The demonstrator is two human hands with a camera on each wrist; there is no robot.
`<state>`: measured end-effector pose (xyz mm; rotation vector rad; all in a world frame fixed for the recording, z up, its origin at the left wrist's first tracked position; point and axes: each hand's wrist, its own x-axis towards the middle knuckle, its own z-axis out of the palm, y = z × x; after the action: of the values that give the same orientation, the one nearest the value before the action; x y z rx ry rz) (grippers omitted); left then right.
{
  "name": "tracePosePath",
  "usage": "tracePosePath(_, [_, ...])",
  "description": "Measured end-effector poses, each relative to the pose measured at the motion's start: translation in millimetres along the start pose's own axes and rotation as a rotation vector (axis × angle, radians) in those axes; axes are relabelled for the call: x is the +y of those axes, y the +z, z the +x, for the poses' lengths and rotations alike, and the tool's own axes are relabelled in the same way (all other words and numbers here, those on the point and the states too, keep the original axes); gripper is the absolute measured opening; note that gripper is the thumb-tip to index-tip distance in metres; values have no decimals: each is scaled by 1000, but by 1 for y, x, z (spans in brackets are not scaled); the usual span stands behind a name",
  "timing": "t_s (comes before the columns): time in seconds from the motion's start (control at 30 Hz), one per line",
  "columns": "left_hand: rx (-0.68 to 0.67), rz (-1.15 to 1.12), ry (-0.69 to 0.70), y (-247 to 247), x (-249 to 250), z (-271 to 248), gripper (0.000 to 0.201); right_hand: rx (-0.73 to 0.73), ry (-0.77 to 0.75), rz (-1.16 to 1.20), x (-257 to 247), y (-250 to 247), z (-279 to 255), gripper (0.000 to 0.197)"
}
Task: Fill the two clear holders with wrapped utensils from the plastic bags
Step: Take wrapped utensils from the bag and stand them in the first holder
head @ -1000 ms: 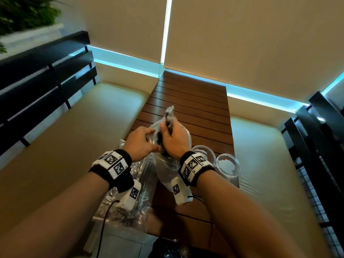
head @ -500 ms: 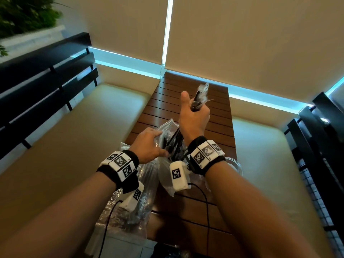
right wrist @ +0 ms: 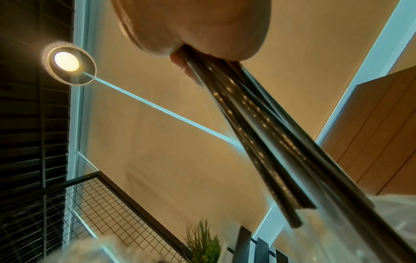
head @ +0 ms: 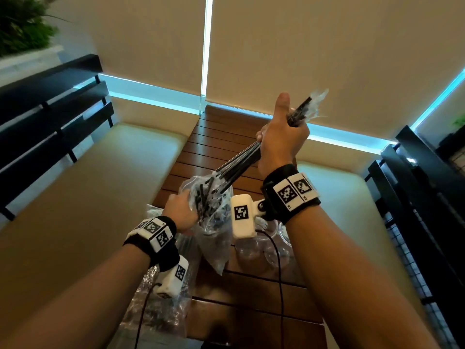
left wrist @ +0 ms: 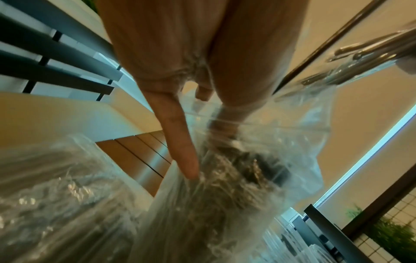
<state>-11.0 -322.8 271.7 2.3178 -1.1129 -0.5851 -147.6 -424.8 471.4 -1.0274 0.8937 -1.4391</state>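
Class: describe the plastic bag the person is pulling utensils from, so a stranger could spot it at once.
Start at the slatted brown wooden table. Near its front, the left hand holds open an upright clear plastic bag. Unlike the flat crinkled clear bag beside it, black wrapped utensils stick out.

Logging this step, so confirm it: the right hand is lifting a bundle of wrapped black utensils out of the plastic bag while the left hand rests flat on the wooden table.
One part is wrong. The left hand is not flat on the wooden table; it grips the plastic bag at its mouth, as the head view shows. The right hand does lift the bundle of wrapped black utensils out of it.
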Motion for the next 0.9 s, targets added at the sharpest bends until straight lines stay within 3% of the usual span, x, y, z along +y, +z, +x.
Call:
tracePosePath(0.3, [121, -279, -43, 25, -7, 10, 69, 8, 1, 110, -14, 4, -1, 33])
tracePosePath(0.47, [-5, -426, 8, 7, -10, 2, 66, 9, -39, 10, -7, -5, 2, 37])
tracePosePath(0.53, [-12, -485, 54, -9, -8, -7, 97, 23, -12, 26, 0, -9, 1, 36])
tracePosePath(0.6, [34, -485, 70, -18, -4, -19, 114, 33, 16, 74, 4, -12, -2, 35])
tracePosePath(0.7, [234, -607, -93, -18, 5, -27, 128, 25, 20, 110, 0, -11, -6, 34])
tracePosePath(0.8, [64, -654, -406, -7, 9, -19, 148, 10, -16, 109, -10, -10, -7, 34])
tracePosePath(0.9, [-79, -686, -534, 16, 1, 5, 148, 13, -27, 84, -11, -13, -8, 34])
